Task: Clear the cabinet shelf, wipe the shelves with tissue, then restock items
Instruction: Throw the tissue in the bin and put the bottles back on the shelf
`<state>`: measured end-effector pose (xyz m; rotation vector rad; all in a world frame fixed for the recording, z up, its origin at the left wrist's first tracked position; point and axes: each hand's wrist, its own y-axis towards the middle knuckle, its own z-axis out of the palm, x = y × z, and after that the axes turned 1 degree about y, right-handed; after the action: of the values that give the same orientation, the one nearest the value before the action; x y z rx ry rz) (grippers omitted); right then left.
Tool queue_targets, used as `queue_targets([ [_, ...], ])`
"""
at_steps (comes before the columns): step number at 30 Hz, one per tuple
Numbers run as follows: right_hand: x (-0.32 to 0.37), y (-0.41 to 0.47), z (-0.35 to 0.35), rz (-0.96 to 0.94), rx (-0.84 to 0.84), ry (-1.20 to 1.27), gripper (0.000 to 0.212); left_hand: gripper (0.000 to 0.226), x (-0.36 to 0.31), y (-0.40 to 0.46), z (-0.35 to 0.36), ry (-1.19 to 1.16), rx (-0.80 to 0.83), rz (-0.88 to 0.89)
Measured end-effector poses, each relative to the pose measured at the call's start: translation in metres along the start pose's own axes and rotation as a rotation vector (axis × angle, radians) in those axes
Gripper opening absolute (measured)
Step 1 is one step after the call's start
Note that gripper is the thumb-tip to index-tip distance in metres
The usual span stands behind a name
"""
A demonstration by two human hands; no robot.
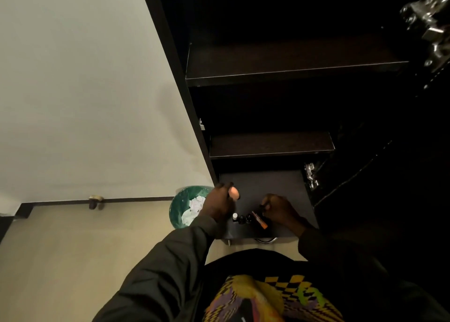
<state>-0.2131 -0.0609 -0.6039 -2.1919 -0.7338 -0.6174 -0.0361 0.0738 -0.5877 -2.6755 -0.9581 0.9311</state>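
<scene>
I look down into a dark open cabinet with two bare shelves, an upper shelf [292, 61] and a lower shelf [270, 143], above a grey bottom surface [263, 182]. My left hand [219, 204] holds a small pink egg-shaped item [234, 193] over the surface's left side. My right hand [280, 209] is closed around a thin dark object that is too small to identify. Between the hands stand a small white-capped bottle [235, 217] and two dark little bottles [245, 218], with an orange tube [259, 220] lying beside them.
A green waste bin [179, 207] holding crumpled white tissue stands on the floor left of the cabinet, against the cream wall. Metal hinges [431, 26] show at the upper right on the open door side. A chrome handle [265, 240] runs under the bottom surface's front edge.
</scene>
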Motion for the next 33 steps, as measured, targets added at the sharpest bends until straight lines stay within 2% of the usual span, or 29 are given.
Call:
queue_targets([
  [9, -0.011, 0.010, 0.013, 0.072, 0.094, -0.111, 0.032, 0.039, 0.023, 0.039, 0.025, 0.069, 0.030, 0.073],
  [21, -0.052, 0.035, 0.053, 0.021, 0.065, -0.257, 0.048, 0.032, 0.037, 0.058, 0.048, 0.104, 0.040, 0.126],
  [27, -0.033, 0.024, 0.051, 0.020, 0.063, -0.299, 0.048, 0.023, 0.024, 0.051, 0.036, 0.099, 0.023, 0.118],
  [33, -0.037, 0.024, 0.056, -0.004, 0.061, -0.303, 0.037, 0.028, 0.017, 0.041, 0.024, 0.055, -0.022, 0.141],
])
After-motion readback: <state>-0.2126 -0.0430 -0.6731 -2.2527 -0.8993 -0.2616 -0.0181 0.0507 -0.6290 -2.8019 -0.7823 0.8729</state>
